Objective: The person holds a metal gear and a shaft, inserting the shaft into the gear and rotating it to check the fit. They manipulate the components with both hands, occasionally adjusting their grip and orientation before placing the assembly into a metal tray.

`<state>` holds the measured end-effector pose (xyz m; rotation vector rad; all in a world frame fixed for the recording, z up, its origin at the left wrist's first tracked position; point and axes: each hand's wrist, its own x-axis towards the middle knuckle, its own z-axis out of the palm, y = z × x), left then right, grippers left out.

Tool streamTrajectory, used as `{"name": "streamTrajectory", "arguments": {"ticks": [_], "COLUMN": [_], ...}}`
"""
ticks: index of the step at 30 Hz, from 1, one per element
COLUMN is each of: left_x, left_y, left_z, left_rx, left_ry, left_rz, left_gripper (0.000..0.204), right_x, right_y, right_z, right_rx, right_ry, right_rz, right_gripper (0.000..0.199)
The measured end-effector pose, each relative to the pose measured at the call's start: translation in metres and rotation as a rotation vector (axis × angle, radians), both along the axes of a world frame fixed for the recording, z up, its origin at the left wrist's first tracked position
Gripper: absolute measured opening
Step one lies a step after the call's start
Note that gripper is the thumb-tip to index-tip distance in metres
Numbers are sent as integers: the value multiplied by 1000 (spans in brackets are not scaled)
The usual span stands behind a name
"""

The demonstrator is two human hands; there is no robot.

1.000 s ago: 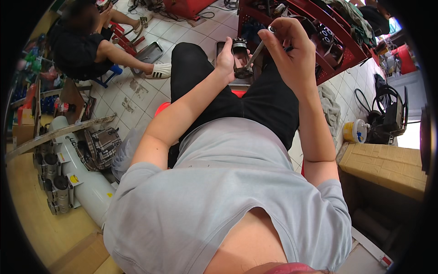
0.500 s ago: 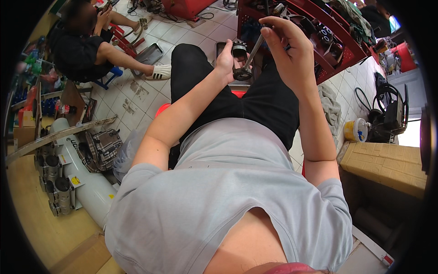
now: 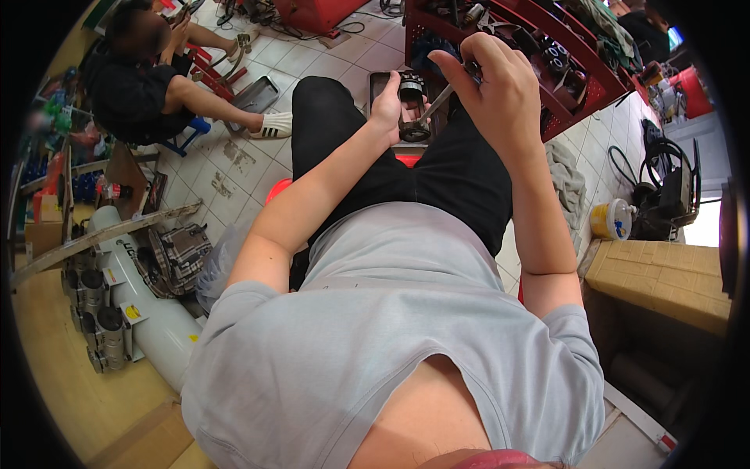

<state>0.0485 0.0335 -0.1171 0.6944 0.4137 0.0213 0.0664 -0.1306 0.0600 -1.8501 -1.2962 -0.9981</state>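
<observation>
Both hands are mid-job, I judge: my left hand [image 3: 388, 102] grips the piston [image 3: 412, 98], my right hand [image 3: 500, 86] clenches the wrench [image 3: 435, 105] beside it.

- Left hand [image 3: 388, 100] far centre, over the knees, holding small dark metal cylinder part [image 3: 412, 87]; right hand [image 3: 500, 86] just right of it, gripping slim metal rod tool [image 3: 436, 104] w/ ring end touching the part.
- Dark flat metal tray [image 3: 377, 81] on tiled floor [image 3: 226, 168], beyond the knees, under/behind both hands.
- Red metal rack [image 3: 578, 70] far right, behind right hand.
- Another person [image 3: 141, 94] seated far left, well apart.
- White metal cylinder tank [image 3: 152, 320] near left, on floor.
- Small yellow-and-white tub [image 3: 611, 220] right, on floor; black coiled hose [image 3: 664, 187] just right of it.
- Cardboard box [image 3: 664, 277] near right, nearer than tub.
</observation>
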Motion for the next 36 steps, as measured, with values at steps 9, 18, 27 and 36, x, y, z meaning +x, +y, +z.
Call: {"name": "streamTrajectory", "arguments": {"ticks": [9,18,27,36], "left_x": [-3,0,-5,-4], "left_y": [-5,-4,-8,-9], "left_z": [7,1,9,7], "left_rx": [55,87,35,-24], "left_ry": [49,110,108,78], "left_rz": [-77,90,57,24], "left_gripper": [54,55,56,58], "right_x": [0,12,4,4], "right_y": [-5,-11,-12,-2], "right_z": [4,3,10,-1], "right_rx": [-101,-101,-116,-61], "right_ry": [-67,-3,81,-48], "right_rz": [-142,-413,-415,-310], "right_gripper": [42,52,53,49]}}
